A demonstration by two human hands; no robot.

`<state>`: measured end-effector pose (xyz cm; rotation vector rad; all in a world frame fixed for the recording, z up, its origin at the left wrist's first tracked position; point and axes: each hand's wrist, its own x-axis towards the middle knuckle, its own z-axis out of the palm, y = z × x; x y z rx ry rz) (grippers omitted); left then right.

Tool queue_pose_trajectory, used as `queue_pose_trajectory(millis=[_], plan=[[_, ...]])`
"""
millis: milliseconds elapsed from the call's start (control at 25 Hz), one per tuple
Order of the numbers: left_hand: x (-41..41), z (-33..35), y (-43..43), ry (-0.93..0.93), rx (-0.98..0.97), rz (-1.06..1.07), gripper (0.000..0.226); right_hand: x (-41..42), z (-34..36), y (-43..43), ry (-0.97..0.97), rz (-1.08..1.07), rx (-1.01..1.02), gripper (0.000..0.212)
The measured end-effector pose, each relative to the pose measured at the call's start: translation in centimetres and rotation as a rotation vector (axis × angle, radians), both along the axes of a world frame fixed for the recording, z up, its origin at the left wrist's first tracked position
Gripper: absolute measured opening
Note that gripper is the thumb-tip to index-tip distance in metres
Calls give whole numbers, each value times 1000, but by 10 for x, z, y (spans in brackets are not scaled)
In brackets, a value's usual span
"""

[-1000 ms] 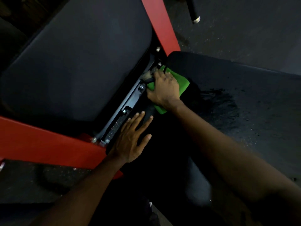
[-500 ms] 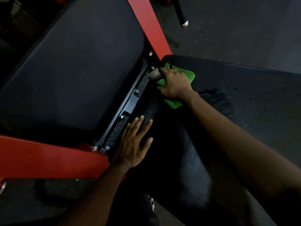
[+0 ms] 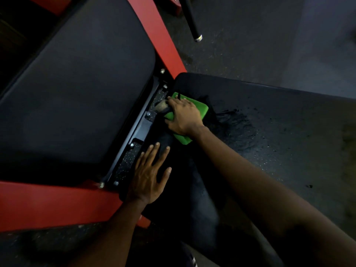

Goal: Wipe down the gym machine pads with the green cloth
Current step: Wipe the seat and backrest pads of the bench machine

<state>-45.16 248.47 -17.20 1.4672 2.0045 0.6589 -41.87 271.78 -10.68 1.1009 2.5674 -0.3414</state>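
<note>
The left hand [image 3: 149,176] lay flat and open, fingers spread, on the near edge of the black seat pad [image 3: 279,151]. Just beyond it, the right hand [image 3: 183,116] pressed the folded green cloth [image 3: 201,109] down on that same pad at its far corner, fingers stretched over the cloth toward the pad's edge. A small pale object under its fingertips was too unclear to name. To the right of that hand, a wet patch [image 3: 235,122] darkened the pad. Left of both hands, a black metal bracket [image 3: 141,126] with bolts ran between the seat pad and the large back pad [image 3: 77,89]. A red frame [image 3: 48,205] bordered them, and 1 black bar [image 3: 189,18] hung above the floor [image 3: 260,45] beyond.
</note>
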Motion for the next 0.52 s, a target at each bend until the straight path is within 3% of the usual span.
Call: queue_pose_trajectory(millis=[160, 360, 520], plan=[[1, -2, 1, -5, 16, 18, 62, 6, 1, 10, 46, 7, 26, 69], [1, 0, 0, -12, 12, 25, 62, 49, 31, 38, 22, -205, 140, 71], [2, 1, 0, -2, 16, 32, 61, 77, 47, -19, 24, -198, 108, 71]])
